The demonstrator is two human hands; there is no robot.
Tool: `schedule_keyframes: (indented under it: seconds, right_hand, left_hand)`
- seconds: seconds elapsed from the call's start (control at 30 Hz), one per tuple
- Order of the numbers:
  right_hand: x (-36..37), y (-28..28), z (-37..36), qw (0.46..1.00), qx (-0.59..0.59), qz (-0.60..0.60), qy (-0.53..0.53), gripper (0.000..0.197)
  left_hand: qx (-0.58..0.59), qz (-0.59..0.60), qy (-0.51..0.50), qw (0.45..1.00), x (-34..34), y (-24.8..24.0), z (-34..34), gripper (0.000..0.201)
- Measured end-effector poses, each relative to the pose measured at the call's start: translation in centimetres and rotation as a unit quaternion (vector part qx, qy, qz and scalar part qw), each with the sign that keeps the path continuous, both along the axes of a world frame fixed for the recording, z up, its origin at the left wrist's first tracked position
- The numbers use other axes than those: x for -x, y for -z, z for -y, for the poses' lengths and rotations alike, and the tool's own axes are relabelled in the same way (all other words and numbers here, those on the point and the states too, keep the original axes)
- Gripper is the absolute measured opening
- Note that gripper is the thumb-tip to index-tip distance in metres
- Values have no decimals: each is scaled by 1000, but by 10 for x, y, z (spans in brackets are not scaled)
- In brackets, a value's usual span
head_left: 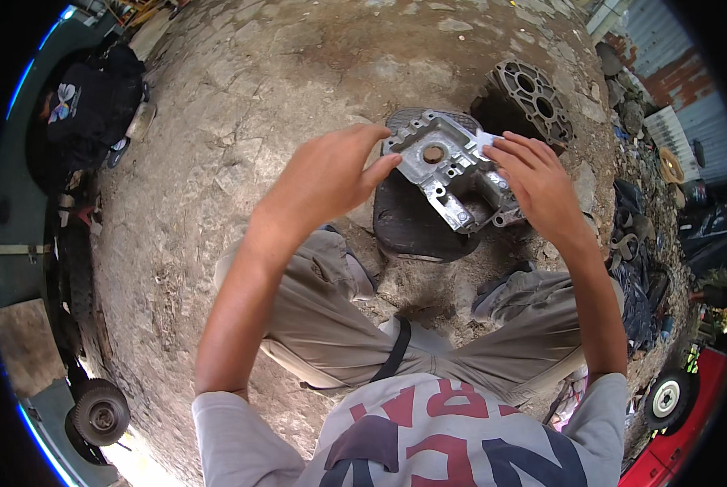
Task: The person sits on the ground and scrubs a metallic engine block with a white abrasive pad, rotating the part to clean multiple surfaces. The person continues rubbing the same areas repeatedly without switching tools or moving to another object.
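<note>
A silver-grey cast metal housing (417,167), with a round hole and several bolt holes, rests on a dark oval pad (408,219) on the ground between my feet. My left hand (319,174) grips the housing's left edge, thumb and forefinger spread along it. On the opposite side, my right hand (534,174) pinches a small white piece (483,140), perhaps paper or cloth, against the housing's upper right rim. Its lower fingers hide part of that rim.
A darker metal casing (534,101) with large round openings stands just beyond my right hand. Along the right lie black plastic bags (643,296) and scrap. At the left, a person in dark clothing (96,105) is beside a green vehicle (15,195). The ground is rough stone.
</note>
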State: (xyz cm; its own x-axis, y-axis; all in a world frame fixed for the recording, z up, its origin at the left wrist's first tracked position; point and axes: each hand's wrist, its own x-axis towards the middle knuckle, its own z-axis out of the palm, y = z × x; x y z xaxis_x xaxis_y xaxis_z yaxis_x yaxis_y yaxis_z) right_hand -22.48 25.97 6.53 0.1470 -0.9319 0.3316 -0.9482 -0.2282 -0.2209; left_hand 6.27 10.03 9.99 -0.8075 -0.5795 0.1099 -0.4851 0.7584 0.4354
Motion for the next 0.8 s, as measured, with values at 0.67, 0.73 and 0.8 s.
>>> schedule_keyframes:
  seconds: [0.67, 0.73, 0.8]
  right_hand:
    - [-37, 52, 10, 995, -53, -18, -88, 32]
    - [-42, 44, 8, 994, -66, -4, -92, 29]
    - [-27, 45, 12, 996, -56, -13, -72, 28]
  left_hand:
    - [-86, 214, 227, 946, 60, 89, 76, 73]
    - [-127, 184, 223, 949, 53, 93, 81, 71]
    - [-160, 184, 204, 948, 51, 89, 83, 70]
